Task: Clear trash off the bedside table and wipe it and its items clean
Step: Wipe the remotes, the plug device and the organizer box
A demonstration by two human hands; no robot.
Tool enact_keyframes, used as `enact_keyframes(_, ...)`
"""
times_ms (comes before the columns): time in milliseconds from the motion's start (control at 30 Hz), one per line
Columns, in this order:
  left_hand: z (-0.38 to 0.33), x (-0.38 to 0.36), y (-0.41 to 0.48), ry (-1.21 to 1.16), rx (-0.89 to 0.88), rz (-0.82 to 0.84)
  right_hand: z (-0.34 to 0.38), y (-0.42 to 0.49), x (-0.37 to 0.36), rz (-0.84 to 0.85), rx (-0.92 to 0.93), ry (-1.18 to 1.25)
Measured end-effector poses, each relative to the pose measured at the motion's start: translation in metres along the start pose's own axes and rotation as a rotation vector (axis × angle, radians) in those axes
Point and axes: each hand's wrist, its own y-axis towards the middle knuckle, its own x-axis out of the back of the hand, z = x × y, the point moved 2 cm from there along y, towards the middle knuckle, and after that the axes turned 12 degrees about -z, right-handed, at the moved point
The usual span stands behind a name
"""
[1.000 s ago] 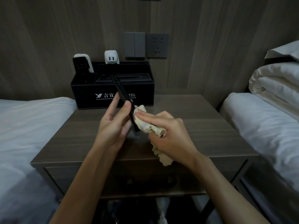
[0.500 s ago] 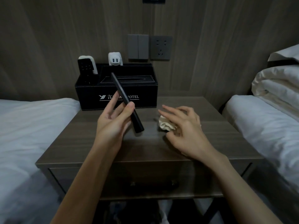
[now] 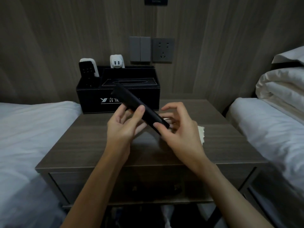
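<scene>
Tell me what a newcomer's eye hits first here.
First comes the slim black remote, held tilted above the middle of the bedside table by the left hand and right hand. Behind it, at the table's back, stands a black tissue-box organizer; a crumpled cloth lies right of the right hand.

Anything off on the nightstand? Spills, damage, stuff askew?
Nothing spilled, damaged or askew. The crumpled cream cloth lies loose on the wooden bedside table, partly hidden behind the right hand. That hand and the left hand grip the slim black remote, tilted above the table. The black leather tissue-box organiser sits square at the back.
</scene>
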Motion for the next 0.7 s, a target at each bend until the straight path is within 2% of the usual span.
enact_keyframes(167, -0.006, 0.002, 0.001, 0.037, -0.044, 0.055, -0.001, 0.009, 0.008, 0.035, -0.266, 0.283)
enact_keyframes(333, -0.007, 0.0, 0.002, 0.042, 0.005, 0.124, -0.008, 0.012, 0.002, 0.091, -0.235, 0.263)
enact_keyframes(400, -0.007, 0.002, 0.003, 0.046, 0.013, 0.079, -0.011, 0.013, 0.003, 0.05, -0.126, 0.107)
enact_keyframes(500, -0.008, 0.01, 0.005, 0.069, 0.034, -0.002, -0.015, 0.016, 0.015, 0.006, 0.143, -0.411)
enact_keyframes(600, -0.011, 0.013, 0.006, 0.104, 0.032, -0.017, -0.028, 0.019, 0.023, 0.203, 0.071, -0.79)
enact_keyframes(700, -0.01, 0.012, 0.005, 0.14, 0.029, -0.001, -0.039, 0.016, 0.022, 0.282, 0.018, -0.911)
